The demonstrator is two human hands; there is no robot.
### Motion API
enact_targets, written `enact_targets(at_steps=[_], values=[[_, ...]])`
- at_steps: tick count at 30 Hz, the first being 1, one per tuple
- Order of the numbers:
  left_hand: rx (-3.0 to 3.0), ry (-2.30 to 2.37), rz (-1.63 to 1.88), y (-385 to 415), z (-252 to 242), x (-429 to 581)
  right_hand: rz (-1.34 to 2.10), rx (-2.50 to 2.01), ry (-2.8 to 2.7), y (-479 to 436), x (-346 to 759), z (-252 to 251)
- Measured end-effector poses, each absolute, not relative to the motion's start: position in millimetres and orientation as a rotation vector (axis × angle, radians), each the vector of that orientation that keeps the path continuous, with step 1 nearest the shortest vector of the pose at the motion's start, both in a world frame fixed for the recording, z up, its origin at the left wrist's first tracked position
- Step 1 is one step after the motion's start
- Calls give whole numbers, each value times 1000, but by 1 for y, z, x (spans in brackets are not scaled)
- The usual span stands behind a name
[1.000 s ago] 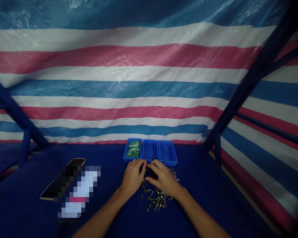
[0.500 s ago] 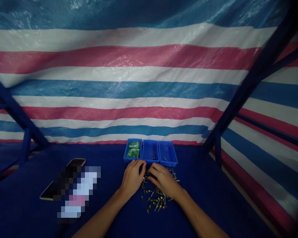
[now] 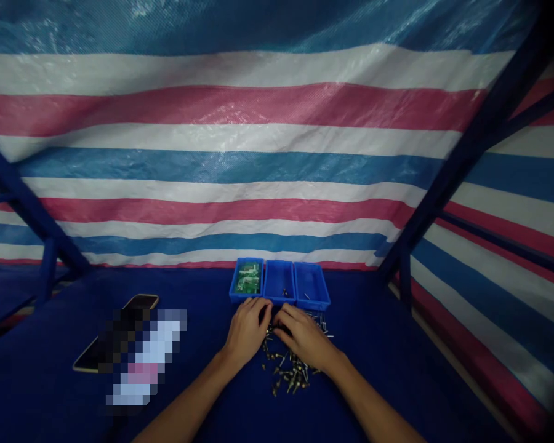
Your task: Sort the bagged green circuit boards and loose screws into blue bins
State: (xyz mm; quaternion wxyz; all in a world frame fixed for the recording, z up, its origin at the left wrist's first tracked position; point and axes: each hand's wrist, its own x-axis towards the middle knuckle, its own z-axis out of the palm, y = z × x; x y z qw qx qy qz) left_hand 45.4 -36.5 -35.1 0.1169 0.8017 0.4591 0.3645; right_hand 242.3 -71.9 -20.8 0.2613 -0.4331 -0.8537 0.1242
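Note:
My left hand and my right hand rest close together, fingers curled, just in front of several blue plastic bins. Between the fingertips a small dark shape shows, too shaded to name. Under and below my right hand lies a loose scatter of brass-coloured screws on the blue cloth. The left bin holds green circuit boards. The middle bin has a few small metal parts, and the right bin has at least one.
A smartphone lies at the left on the blue cloth, partly under a pixelated, blurred object. Red, white and blue striped tarpaulin forms the back and right walls, braced by dark blue steel struts.
My right hand has drawn slightly back toward me and away from the bins. The dark shape under my hands shows less now. The bins and the screws look unmoved.

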Motion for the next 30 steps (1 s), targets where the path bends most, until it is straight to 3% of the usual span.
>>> enact_targets(at_steps=[10,30], values=[[2266,1297,1203,-40,-29,44,497,-1103,-2313,-76,238,-10],[2319,1376,1167,-37,-35,44,259,-1203,-2363,-67,245,-24]])
